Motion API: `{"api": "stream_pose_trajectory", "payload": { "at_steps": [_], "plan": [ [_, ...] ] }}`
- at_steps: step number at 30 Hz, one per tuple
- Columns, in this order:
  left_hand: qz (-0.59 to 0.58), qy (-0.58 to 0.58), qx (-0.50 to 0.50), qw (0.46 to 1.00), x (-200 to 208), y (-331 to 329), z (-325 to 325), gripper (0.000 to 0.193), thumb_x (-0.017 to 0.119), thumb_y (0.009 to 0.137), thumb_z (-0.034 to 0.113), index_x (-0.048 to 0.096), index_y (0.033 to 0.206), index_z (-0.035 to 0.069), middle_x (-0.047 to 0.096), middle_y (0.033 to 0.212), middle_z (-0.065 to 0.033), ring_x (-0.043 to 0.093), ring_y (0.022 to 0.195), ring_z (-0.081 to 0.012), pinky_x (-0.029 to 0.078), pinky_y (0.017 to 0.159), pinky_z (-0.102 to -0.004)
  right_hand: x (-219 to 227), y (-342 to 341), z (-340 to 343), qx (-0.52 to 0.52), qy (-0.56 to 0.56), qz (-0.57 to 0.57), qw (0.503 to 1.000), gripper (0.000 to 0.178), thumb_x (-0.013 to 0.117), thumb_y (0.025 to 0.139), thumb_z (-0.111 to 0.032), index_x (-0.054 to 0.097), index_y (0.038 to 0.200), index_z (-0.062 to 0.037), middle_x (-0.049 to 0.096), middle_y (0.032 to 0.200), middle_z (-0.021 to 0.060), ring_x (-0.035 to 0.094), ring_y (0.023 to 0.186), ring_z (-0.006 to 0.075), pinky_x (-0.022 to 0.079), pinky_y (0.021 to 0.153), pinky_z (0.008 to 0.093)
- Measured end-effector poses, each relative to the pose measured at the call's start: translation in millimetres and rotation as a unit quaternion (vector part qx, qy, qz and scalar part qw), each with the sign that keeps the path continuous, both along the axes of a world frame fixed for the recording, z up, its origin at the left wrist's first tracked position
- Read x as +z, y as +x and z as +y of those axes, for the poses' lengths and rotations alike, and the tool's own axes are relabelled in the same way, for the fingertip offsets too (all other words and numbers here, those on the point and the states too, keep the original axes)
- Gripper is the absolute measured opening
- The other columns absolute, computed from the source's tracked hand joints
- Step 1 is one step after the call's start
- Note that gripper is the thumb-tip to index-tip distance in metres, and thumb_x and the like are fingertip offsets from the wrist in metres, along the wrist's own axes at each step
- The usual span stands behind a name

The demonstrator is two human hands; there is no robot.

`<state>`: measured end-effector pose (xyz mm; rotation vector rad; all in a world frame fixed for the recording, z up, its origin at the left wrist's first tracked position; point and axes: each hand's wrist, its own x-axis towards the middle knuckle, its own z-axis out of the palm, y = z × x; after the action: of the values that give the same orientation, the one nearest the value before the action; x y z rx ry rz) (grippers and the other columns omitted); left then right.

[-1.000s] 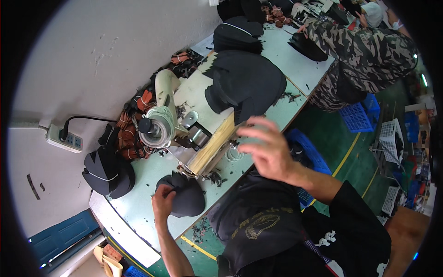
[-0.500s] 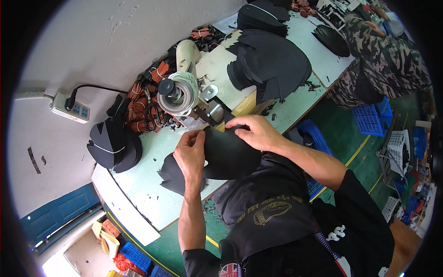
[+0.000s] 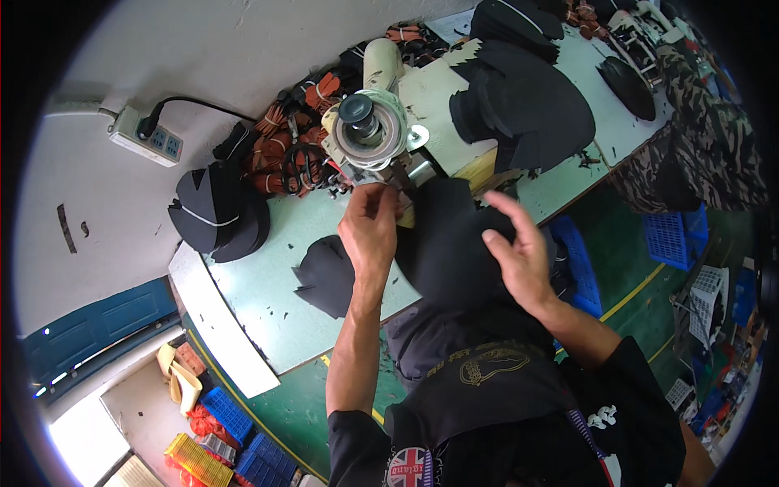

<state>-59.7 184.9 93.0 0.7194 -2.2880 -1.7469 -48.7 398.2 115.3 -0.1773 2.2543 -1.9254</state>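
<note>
A large black sheet piece (image 3: 445, 247) with a curved outline lies at the table's front edge, its far end against the cream bench machine (image 3: 369, 134). My left hand (image 3: 367, 235) is closed at the machine's front, by the piece's left side. Its fingertips are bent inward, and whatever they pinch is hidden. My right hand (image 3: 523, 256) is raised to the right of the piece, thumb and forefinger apart, holding nothing. Left of my left wrist, a smaller black piece (image 3: 324, 276) with a jagged edge rests on the table.
Stacked black pieces (image 3: 531, 105) lie on the table at the back right; a tied black bundle (image 3: 217, 213) is at the left. Reddish-brown bundles (image 3: 272, 150) crowd behind the machine. A power strip (image 3: 146, 136) hangs on the wall. A person in camouflage (image 3: 690, 138) is at the far right.
My right hand has let go of the black piece and opened to its right. My left hand has moved forward to the machine. The piece has turned, and the whole view has shifted slightly.
</note>
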Motion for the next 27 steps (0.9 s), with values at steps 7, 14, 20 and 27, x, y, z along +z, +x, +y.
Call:
{"api": "stream_pose_trajectory", "payload": {
  "at_steps": [7,14,20,27],
  "plan": [
    [-0.107,-0.384,-0.061,0.915,-71.5,73.6,-103.2,0.033,0.066,0.082,0.004,0.064,0.115,-0.001,0.065,0.113,-0.0177,0.063,0.104,-0.0321,0.049,0.093,-0.0404,59.9,-49.0,51.7,-0.125,-0.013,0.445,0.887,0.054,0.047,0.093,0.012,0.033,0.145,0.0066,0.062,0.123,0.0172,0.061,0.109,0.0245,0.049,0.093,0.0324],
    [-0.14,-0.433,-0.074,0.888,-95.9,116.2,-120.7,0.039,0.068,0.08,0.003,0.057,0.118,0.001,0.058,0.126,-0.0161,0.052,0.118,-0.0345,0.04,0.1,-0.0438,23.0,-51.0,46.5,-0.006,0.329,0.386,0.862,0.033,0.06,0.068,0.007,0.071,0.097,-0.0055,0.066,0.113,0.01,0.055,0.118,0.0361,0.045,0.101,0.0457],
    [-0.237,-0.103,-0.302,0.918,-2.8,83.2,-97.4,0.025,0.069,0.083,0.009,0.07,0.108,0.004,0.073,0.098,-0.0105,0.068,0.088,-0.0199,0.05,0.079,-0.0312,-18.2,6.5,6.3,0.248,0.082,0.175,0.949,0.021,0.066,0.082,-0.008,0.073,0.101,-0.0141,0.059,0.127,0.0096,0.049,0.124,0.0341,0.041,0.104,0.0431],
    [-0.111,-0.011,-0.125,0.986,1.1,31.1,-30.3,0.026,0.07,0.088,0.019,0.071,0.108,0.002,0.073,0.087,-0.0069,0.066,0.078,-0.0116,0.05,0.072,-0.0252,-28.1,-8.8,-18.6,0.094,-0.032,-0.062,0.993,0.04,0.062,0.088,-0.007,0.056,0.127,-0.0057,0.063,0.121,0.014,0.064,0.103,0.0251,0.05,0.089,0.0363]
  ]
}}
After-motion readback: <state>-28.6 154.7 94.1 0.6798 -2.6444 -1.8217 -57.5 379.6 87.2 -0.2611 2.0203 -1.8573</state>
